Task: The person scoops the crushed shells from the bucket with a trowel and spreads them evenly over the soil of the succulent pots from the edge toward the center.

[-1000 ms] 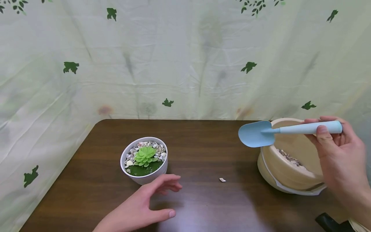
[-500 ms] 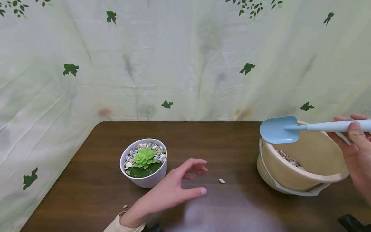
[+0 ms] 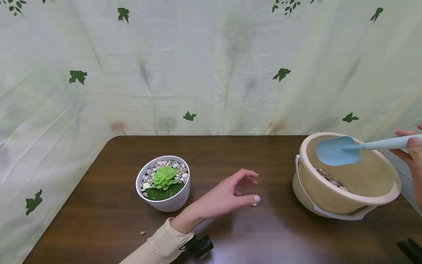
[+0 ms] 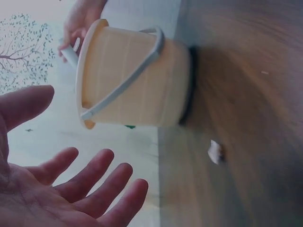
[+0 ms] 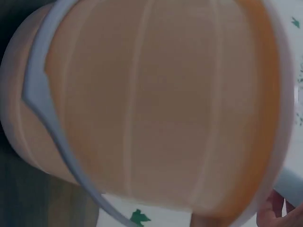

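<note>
At the right edge of the head view my right hand (image 3: 413, 165) holds the pale blue handle of a small garden trowel (image 3: 339, 151); part of this hand is cut off. The trowel's blade hangs over the mouth of a beige bucket (image 3: 333, 200) with a grey bail handle. Some pebbles (image 3: 331, 179) lie inside the bucket. My left hand (image 3: 227, 194) hovers over the middle of the table, fingers relaxed and holding nothing. Below its thumb a small pale stone (image 3: 254, 205) shows partly. The left wrist view shows the bucket (image 4: 132, 75) beyond the spread fingers.
A white pot (image 3: 173, 207) with a green succulent (image 3: 164, 178), pebbles and moss stands left of centre. Another small stone (image 3: 143, 233) lies on the brown table (image 3: 99, 205) in front of it. A leaf-patterned curtain (image 3: 211, 73) hangs behind.
My left hand has moved rightward and away from the white pot. My right hand has shifted right with the trowel, whose blade has gone from the bucket's left rim to over its mouth.
</note>
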### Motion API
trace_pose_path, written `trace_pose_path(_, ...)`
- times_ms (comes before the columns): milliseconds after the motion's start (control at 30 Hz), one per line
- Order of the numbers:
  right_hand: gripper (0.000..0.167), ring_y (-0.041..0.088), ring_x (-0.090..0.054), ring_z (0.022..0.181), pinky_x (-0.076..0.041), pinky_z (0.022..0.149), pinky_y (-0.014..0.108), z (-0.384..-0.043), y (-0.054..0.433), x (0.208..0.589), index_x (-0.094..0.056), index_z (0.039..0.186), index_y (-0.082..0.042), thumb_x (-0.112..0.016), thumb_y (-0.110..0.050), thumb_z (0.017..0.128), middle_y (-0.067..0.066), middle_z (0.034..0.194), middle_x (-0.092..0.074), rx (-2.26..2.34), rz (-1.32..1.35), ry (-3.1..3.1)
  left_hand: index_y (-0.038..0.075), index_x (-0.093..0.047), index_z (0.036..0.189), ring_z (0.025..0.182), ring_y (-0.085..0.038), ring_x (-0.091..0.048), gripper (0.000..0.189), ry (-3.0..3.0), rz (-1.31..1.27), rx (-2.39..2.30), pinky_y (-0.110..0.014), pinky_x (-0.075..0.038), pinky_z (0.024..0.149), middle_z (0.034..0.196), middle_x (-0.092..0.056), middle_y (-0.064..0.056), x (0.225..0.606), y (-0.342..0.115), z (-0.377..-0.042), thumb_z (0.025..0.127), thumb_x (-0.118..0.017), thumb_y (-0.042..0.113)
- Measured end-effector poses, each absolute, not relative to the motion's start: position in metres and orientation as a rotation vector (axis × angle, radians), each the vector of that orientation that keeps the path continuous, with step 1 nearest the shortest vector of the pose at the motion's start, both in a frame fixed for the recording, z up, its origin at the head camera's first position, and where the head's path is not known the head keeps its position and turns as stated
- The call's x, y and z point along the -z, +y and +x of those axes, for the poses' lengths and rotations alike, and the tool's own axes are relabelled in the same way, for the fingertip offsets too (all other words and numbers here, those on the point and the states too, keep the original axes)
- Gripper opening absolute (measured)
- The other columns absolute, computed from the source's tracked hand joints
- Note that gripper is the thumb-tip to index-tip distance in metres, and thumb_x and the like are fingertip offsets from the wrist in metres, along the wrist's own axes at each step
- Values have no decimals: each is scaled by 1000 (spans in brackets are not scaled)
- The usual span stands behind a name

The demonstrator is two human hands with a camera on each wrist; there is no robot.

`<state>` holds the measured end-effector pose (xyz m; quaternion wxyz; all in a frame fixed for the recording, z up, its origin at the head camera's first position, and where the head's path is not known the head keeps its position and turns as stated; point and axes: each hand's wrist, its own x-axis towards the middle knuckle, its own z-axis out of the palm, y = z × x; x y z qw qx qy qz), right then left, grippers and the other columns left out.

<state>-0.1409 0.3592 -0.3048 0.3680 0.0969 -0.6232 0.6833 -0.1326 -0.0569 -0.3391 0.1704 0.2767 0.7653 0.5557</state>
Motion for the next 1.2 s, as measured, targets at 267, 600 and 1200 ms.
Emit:
trace_pose_path(267, 40, 18, -62, 104, -48, 81, 15, -144, 343, 297, -51, 134, 1, -56, 3, 95, 11, 111, -67, -1762, 219, -1559, 24, -51, 133, 119, -6, -50, 48, 2192, 856, -1573, -26, -45, 93, 126, -55, 9, 329, -29, -152, 90, -71, 32)
trace_pose_path(600, 45, 3, -62, 95, -45, 79, 10, -152, 339, 288, -49, 141, -9, -50, 4, 97, -6, 111, -64, -1390, 43, -2002, 27, -48, 138, 122, -9, -48, 59, 2231, 817, -1674, -26, -45, 92, 134, -49, 16, 332, 15, -175, 87, -74, 36)
trace_pose_path(1200, 30, -8, -60, 90, -49, 69, 10, -156, 351, 293, -57, 125, -10, -62, -6, 96, -17, 108, -62, -1228, 209, -2466, 33, -36, 149, 116, -1, -48, 75, 2096, 931, -1619, -25, -43, 94, 139, -43, 13, 333, 70, -200, 86, -76, 33)
